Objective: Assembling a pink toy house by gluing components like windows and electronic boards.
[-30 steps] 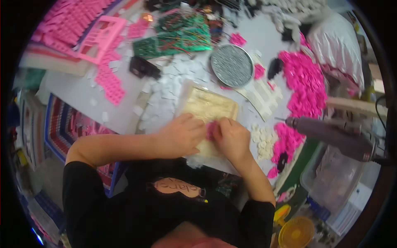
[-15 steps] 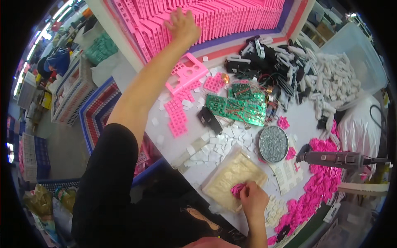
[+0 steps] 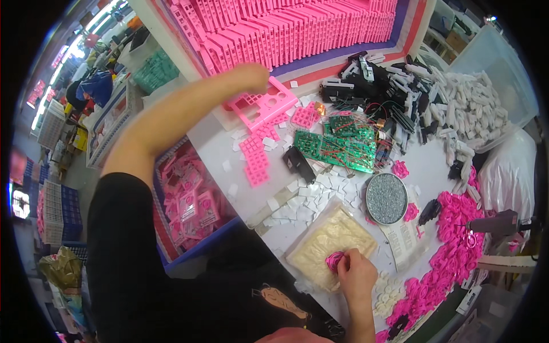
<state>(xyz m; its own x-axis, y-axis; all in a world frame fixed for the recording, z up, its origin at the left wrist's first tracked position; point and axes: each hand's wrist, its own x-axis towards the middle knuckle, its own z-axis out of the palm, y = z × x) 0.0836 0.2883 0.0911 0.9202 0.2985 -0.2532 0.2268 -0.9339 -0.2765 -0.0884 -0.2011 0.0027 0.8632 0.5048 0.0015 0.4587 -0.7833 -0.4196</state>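
Note:
My left hand (image 3: 250, 78) has its arm stretched to the far edge of the table, over the top edge of a pink plastic casing panel (image 3: 273, 106). Its fingers are hidden and slightly blurred, so I cannot tell whether they grip the panel. My right hand (image 3: 357, 275) is closed, pinching the edge of a small round pink plastic piece (image 3: 334, 261). That piece rests on a cream-coloured, plastic-wrapped pad (image 3: 311, 251). Beyond the panel stands a lined box (image 3: 400, 43) with rows of pink panels (image 3: 297, 37).
Green circuit boards (image 3: 337, 150), a round tin of small metal bits (image 3: 386, 198), pink keypads (image 3: 255, 163) and white paper squares (image 3: 303, 200) cover the table. A power screwdriver (image 3: 494, 224) juts in at right above pink pieces (image 3: 446, 251). A crate of pink parts (image 3: 189, 200) sits left.
My left hand has come back from the rows of panels in the box to the loose panel on the table. My right hand stays at the pink piece on the pad. The view has shifted slightly.

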